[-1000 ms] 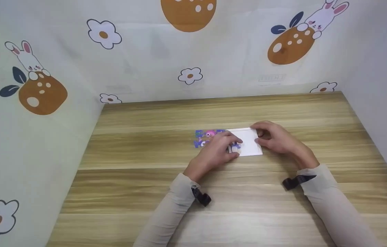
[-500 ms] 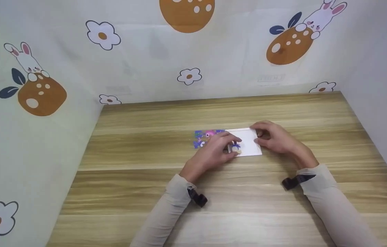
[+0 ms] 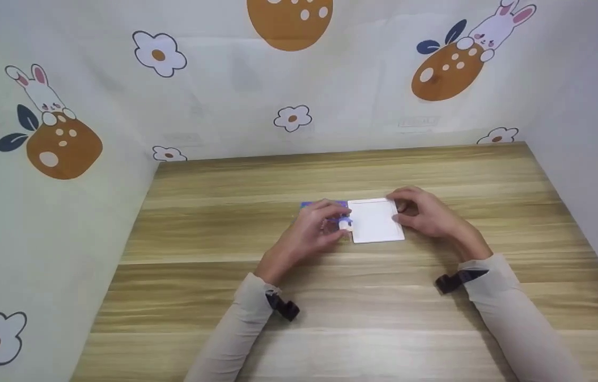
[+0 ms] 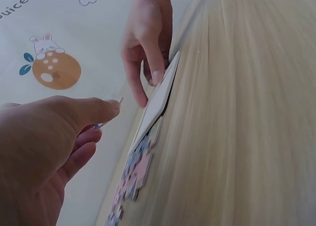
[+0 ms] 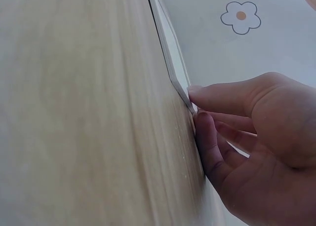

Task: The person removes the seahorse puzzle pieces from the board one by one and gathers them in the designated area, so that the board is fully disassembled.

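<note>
My left hand (image 3: 306, 229) pinches a small jigsaw piece (image 3: 345, 225), white and blue, by the left edge of a white square puzzle tray (image 3: 377, 222). In the left wrist view this piece (image 4: 111, 117) shows edge-on between thumb and fingers, raised above the table. Its bare, shallow bed faces up. My right hand (image 3: 426, 215) grips the tray's right edge; in the right wrist view the thumb lies on the rim of the tray (image 5: 173, 58), fingers at its side. Colourful joined jigsaw pieces (image 4: 136, 174) lie against the tray's left side, partly hidden by my left hand in the head view.
Wood-grain table (image 3: 214, 223) all around. Pale walls printed with rabbits, oranges and flowers (image 3: 293, 118) stand along its back and sides. A black wrist camera sits on each sleeve (image 3: 495, 281).
My left hand has moved left with the piece, off the tray, and now covers most of the joined pieces. My right hand stays at the tray's edge.
</note>
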Demonstrator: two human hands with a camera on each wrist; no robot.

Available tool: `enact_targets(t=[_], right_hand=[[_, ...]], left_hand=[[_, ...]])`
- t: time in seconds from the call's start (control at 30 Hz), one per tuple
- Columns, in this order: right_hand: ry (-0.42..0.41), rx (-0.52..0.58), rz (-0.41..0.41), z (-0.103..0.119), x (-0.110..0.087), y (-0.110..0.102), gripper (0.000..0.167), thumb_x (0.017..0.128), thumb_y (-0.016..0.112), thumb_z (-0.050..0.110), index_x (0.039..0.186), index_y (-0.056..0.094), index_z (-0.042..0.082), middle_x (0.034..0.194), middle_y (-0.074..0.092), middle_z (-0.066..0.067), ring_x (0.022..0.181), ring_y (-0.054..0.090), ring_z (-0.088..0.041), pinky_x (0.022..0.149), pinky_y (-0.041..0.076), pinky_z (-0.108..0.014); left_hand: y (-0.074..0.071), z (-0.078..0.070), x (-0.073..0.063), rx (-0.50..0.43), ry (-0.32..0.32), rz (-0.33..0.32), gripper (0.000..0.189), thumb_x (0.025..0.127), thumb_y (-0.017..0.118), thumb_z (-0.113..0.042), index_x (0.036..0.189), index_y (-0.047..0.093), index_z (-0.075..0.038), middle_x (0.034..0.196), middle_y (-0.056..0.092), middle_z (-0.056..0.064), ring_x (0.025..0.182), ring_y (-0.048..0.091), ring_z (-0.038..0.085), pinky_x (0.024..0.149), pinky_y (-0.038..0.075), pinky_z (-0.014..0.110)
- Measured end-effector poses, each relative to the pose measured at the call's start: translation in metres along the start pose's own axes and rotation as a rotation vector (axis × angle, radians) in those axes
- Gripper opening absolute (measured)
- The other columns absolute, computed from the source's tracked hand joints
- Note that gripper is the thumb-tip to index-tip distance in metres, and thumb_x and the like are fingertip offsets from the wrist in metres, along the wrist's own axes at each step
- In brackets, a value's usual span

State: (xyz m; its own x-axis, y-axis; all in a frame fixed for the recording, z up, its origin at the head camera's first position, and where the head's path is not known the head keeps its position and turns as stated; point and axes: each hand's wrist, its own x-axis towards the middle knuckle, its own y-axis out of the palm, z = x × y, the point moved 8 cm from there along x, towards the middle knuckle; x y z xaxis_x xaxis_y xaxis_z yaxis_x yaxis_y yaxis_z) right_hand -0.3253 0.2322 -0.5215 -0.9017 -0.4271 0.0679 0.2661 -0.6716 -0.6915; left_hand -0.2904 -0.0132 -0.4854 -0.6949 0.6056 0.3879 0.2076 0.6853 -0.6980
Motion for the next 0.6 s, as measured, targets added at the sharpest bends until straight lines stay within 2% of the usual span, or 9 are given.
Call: enact_targets(t=[0.13,0.3,0.4,0.6], right_hand=[[0.010,0.008,-0.002,-0.001,0.000,0.000,0.048,0.096,0.077,0.001,0.143,0.065,-0.002,0.132,0.066,-0.022,0.109,0.066,-0.029,0.098,0.058,-0.035],[0.017,0.011,-0.009,-0.003,0.000,0.000,0.048,0.096,0.078,0.000,0.142,0.066,-0.002,0.127,0.067,-0.020,0.109,0.065,-0.030,0.097,0.057,-0.033],[0.018,0.011,-0.009,-0.005,0.001,0.000,0.048,0.096,0.078,-0.001,0.142,0.065,-0.003,0.124,0.067,-0.019,0.109,0.065,-0.030,0.097,0.057,-0.032],[0.028,0.020,-0.002,-0.007,0.002,0.001,0.048,0.096,0.078,0.000,0.143,0.065,-0.001,0.122,0.066,-0.018,0.110,0.065,-0.028,0.099,0.057,-0.031]], left_hand=[[-0.009,0.010,-0.009,-0.045,-0.067,0.002,0.035,0.092,0.085,-0.009,0.125,0.076,-0.004,0.127,0.075,0.012,0.105,0.074,0.030,0.094,0.065,0.041],[-0.018,0.020,-0.020,-0.042,-0.128,0.006,0.039,0.090,0.087,-0.009,0.127,0.075,-0.006,0.136,0.073,0.013,0.119,0.072,0.026,0.106,0.061,0.037],[-0.022,0.025,-0.027,-0.016,-0.153,0.014,0.042,0.090,0.087,-0.012,0.130,0.075,-0.008,0.139,0.072,0.013,0.124,0.071,0.025,0.110,0.058,0.035],[-0.030,0.036,-0.040,-0.018,-0.173,0.023,0.043,0.092,0.086,-0.012,0.133,0.074,-0.007,0.133,0.074,0.010,0.118,0.073,0.024,0.108,0.060,0.040]])
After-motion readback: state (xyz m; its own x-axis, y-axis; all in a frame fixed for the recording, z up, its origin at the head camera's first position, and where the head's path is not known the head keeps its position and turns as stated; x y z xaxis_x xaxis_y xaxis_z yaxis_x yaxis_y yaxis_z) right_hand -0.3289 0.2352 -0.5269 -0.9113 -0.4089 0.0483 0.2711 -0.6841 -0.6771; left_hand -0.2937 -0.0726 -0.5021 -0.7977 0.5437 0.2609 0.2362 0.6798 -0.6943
